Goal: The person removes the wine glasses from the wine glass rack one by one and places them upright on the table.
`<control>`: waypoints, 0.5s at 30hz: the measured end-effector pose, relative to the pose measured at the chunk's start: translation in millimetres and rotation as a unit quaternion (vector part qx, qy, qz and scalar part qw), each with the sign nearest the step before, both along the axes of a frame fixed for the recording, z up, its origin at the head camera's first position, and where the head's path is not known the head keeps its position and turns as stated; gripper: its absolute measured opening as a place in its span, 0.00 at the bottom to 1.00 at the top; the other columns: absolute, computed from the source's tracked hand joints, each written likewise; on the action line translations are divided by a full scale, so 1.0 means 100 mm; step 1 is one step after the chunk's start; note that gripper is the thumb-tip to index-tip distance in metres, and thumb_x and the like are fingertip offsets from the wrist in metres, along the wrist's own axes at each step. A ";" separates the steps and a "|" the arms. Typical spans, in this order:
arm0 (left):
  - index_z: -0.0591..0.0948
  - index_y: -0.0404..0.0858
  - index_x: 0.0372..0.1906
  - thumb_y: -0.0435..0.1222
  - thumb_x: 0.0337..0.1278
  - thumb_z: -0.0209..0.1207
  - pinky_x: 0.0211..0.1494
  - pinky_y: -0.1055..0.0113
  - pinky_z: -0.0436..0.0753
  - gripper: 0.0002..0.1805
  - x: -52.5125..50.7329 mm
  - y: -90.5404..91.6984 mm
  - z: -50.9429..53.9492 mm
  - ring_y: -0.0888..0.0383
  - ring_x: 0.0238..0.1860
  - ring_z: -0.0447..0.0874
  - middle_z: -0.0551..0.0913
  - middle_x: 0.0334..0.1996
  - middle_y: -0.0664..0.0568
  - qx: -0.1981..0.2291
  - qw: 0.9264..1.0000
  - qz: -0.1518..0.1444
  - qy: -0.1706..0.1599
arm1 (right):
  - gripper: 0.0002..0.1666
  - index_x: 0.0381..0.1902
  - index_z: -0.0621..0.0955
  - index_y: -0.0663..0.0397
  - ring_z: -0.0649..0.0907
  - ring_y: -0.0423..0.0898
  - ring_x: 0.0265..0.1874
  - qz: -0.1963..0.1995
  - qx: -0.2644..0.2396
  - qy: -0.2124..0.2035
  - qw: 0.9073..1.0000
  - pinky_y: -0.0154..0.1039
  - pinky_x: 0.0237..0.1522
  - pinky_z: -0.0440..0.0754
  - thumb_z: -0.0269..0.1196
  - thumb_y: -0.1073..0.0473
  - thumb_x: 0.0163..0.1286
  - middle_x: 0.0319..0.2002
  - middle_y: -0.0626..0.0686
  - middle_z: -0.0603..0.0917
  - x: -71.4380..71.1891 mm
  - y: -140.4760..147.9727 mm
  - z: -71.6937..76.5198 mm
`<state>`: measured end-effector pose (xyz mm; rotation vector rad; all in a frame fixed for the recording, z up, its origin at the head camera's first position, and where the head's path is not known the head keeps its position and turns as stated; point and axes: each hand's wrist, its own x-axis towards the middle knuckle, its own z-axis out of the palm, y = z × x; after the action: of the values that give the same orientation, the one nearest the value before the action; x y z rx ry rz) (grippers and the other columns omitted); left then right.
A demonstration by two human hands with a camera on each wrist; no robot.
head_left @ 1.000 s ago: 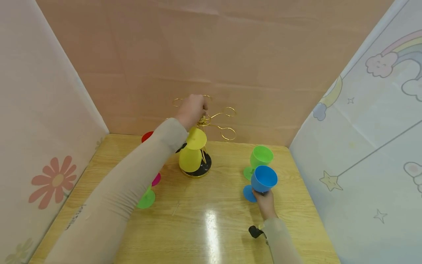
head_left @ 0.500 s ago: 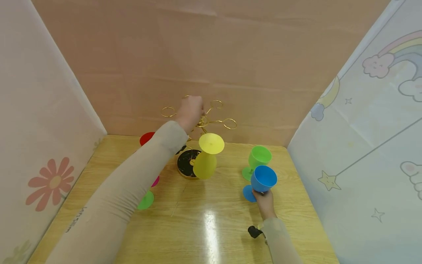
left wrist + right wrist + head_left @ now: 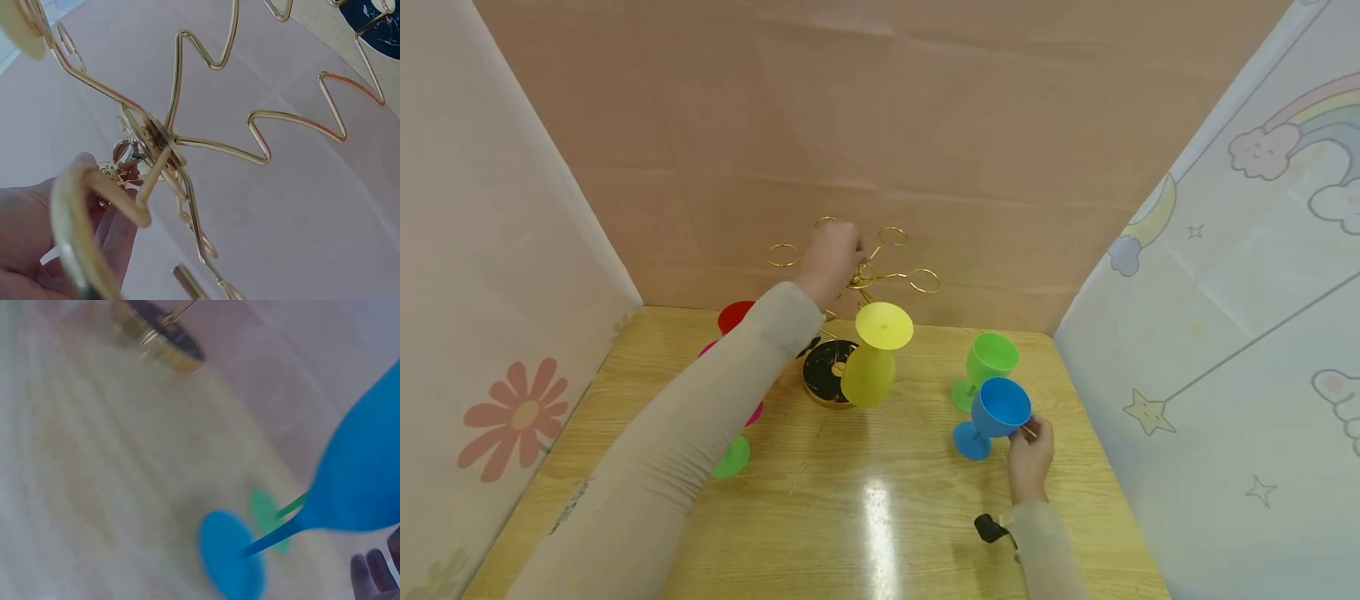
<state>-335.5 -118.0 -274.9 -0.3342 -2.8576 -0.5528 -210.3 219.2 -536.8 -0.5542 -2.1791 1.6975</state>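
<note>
At the back, my left hand (image 3: 831, 258) grips the top of a gold wire cup rack (image 3: 897, 276). In the left wrist view its fingers (image 3: 119, 240) curl at the gold ornament there, partly behind a wire loop. A yellow goblet (image 3: 883, 327) hangs upside down from the rack, above and beside its round black base (image 3: 826, 375). On the right, a blue goblet (image 3: 1002, 407) stands upright on the table. My right hand (image 3: 1030, 457) is by the right side of its bowl, fingers extended; whether they touch it I cannot tell.
A light green goblet (image 3: 992, 357) stands just behind the blue one. Partly hidden by my left sleeve are a red goblet (image 3: 734, 317), a pink one (image 3: 754, 413) and a green foot (image 3: 733, 458). Walls of cloth (image 3: 925, 125) border the wooden table (image 3: 820, 533).
The rack has turned, carrying the yellow goblet to the right, and then stopped. My right hand has left the blue goblet's stem and moved to the right of its bowl.
</note>
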 end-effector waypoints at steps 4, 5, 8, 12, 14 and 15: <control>0.76 0.38 0.18 0.35 0.67 0.64 0.37 0.64 0.72 0.20 0.00 -0.03 -0.02 0.55 0.30 0.68 0.73 0.24 0.51 0.012 1.000 -0.004 -0.008 | 0.17 0.62 0.72 0.61 0.71 0.41 0.56 -0.065 -0.007 0.076 0.995 0.32 0.55 0.71 0.48 0.66 0.79 0.56 0.47 0.71 -0.08 -0.01 0.38; 0.77 0.37 0.19 0.35 0.68 0.64 0.36 0.64 0.71 0.18 0.00 -0.04 -0.02 0.55 0.30 0.68 0.74 0.25 0.50 0.014 1.000 -0.006 -0.011 | 0.17 0.61 0.73 0.61 0.71 0.40 0.56 -0.076 -0.010 0.095 0.993 0.35 0.55 0.70 0.48 0.66 0.78 0.55 0.44 0.71 -0.12 -0.02 0.49; 0.83 0.34 0.24 0.35 0.69 0.63 0.34 0.65 0.71 0.15 -0.01 -0.05 -0.03 0.54 0.30 0.69 0.76 0.26 0.49 0.018 1.000 -0.011 -0.020 | 0.16 0.57 0.76 0.61 0.72 0.41 0.56 -0.088 -0.012 0.148 0.985 0.38 0.56 0.71 0.50 0.66 0.75 0.52 0.40 0.70 -0.22 -0.09 0.84; 0.88 0.31 0.35 0.33 0.72 0.59 0.36 0.64 0.75 0.12 -0.01 -0.06 -0.04 0.54 0.31 0.73 0.83 0.31 0.44 0.021 0.999 -0.025 -0.027 | 0.12 0.52 0.78 0.63 0.76 0.45 0.55 -0.049 -0.004 0.213 0.976 0.37 0.58 0.77 0.54 0.68 0.74 0.48 0.43 0.73 -0.39 -0.23 1.27; 0.88 0.31 0.43 0.32 0.74 0.56 0.39 0.62 0.77 0.12 0.00 -0.06 -0.04 0.52 0.34 0.76 0.86 0.39 0.41 0.024 0.999 -0.031 -0.035 | 0.10 0.50 0.78 0.63 0.78 0.46 0.53 -0.010 0.001 0.234 0.972 0.36 0.58 0.78 0.55 0.68 0.74 0.48 0.44 0.75 -0.48 -0.31 1.44; 0.87 0.31 0.47 0.31 0.76 0.53 0.40 0.62 0.78 0.13 0.00 -0.06 -0.04 0.52 0.36 0.77 0.86 0.42 0.40 0.022 0.998 -0.033 -0.039 | 0.09 0.50 0.78 0.63 0.79 0.46 0.53 0.012 -0.001 0.242 0.970 0.36 0.58 0.78 0.56 0.68 0.74 0.48 0.45 0.76 -0.53 -0.34 1.51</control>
<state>-335.6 -123.6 -279.4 -0.4092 -2.9131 -0.6547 -263.6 184.9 -385.6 -0.0912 -1.8363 1.6353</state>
